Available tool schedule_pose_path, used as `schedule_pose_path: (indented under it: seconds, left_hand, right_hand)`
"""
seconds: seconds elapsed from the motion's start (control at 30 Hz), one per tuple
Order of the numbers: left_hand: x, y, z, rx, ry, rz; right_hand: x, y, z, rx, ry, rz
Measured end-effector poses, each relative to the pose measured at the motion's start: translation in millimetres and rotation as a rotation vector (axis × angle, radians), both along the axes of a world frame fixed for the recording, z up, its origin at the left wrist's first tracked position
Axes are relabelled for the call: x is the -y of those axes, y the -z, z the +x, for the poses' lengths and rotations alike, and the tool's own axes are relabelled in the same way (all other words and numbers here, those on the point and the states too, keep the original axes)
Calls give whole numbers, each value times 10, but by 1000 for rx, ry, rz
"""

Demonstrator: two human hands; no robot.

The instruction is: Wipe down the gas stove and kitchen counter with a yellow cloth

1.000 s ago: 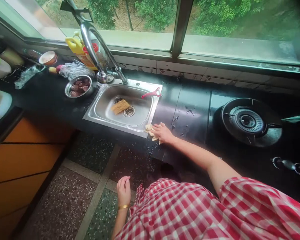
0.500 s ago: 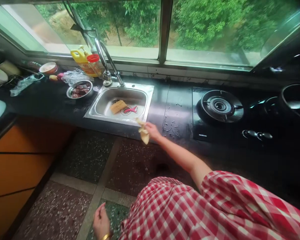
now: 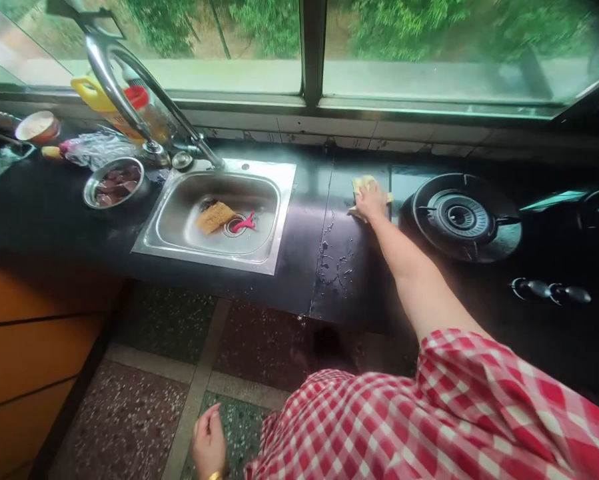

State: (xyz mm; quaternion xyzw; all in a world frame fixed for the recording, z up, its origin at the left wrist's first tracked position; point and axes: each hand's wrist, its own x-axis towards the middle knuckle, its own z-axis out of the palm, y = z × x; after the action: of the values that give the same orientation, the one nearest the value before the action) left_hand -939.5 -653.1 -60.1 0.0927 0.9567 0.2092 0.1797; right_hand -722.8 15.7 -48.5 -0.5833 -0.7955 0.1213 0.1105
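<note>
My right hand (image 3: 372, 200) presses a pale yellow cloth (image 3: 363, 183) onto the black countertop (image 3: 304, 227), between the sink and the gas stove. Edges of the cloth stick out around my fingers. Just in front of the cloth, water drops (image 3: 336, 267) lie scattered on the counter. My left hand (image 3: 209, 437) hangs low over the floor at my side, loosely curled, thumb apart from the fingers, with nothing visible in it.
The steel sink (image 3: 274, 243) holds a tan sponge-like block (image 3: 215, 218) and a pink peeler-like tool (image 3: 244, 223). A tall faucet (image 3: 164, 100) rises behind it. Left stand a metal bowl (image 3: 92, 193) of dark red pieces and a yellow jug (image 3: 92, 93). The stove burner (image 3: 459, 217) is at right.
My right hand with the cloth has moved from the counter's front edge near the sink, right and back, down onto the counter. The view has shifted closer. My left hand stays low.
</note>
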Motion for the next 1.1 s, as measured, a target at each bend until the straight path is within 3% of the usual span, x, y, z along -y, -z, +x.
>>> schedule_pose_path:
  seconds: [0.1,0.17,0.23,0.33,0.43,0.5,0.57,0.6,0.67,0.77,0.87,0.93,1.0,1.03,1.1]
  left_hand:
    - [-97,-2,119,35,43,11]
    - [-122,23,164,68,41,11]
    - [-140,63,186,92,43,26]
    - [-184,108,204,84,65,80]
    - [-196,86,198,59,113,140]
    - [-139,39,150,40,160,164]
    - [-21,-11,57,12,195,182]
    - [56,-28,-1,-5,196,192]
    - [219,-34,-118,-25,157,197]
    - [416,25,-226,1,67,183]
    - [471,71,-204,44,39,185]
    - [422,49,-144,50,66,179]
    - [330,2,-85,32,132,164]
    - [275,-17,-63,20,171,155]
    - [167,-26,-41,16,236,140]
  right_hand:
    - [-112,107,-206,14,-266,-46]
    - [130,174,-264,9,-467,-82]
    - [662,223,-264,-42,-692,-110]
    - [1854,270,-256,-200,-925,-156]
    - [3179,317,-473,-317,-921,-319]
    - [3898,311,-791,-403,-857,-596]
    - [4289,241,-1123,-559,-627,-836]
    - [4321,185,-1233,-675,-519,-867]
    - [4037,57,-1235,-900,-370,-797]
    - [2944,-130,-662,-1063,-211,-484]
    - [1631,-253,134,-870,-58,-208]
    - [984,-215,477,-585,-10,-133]
    - [701,-74,599,-285,-66,-129]
    - [712,10,596,-203,-110,-128]
    - [1013,146,528,-123,-263,-109]
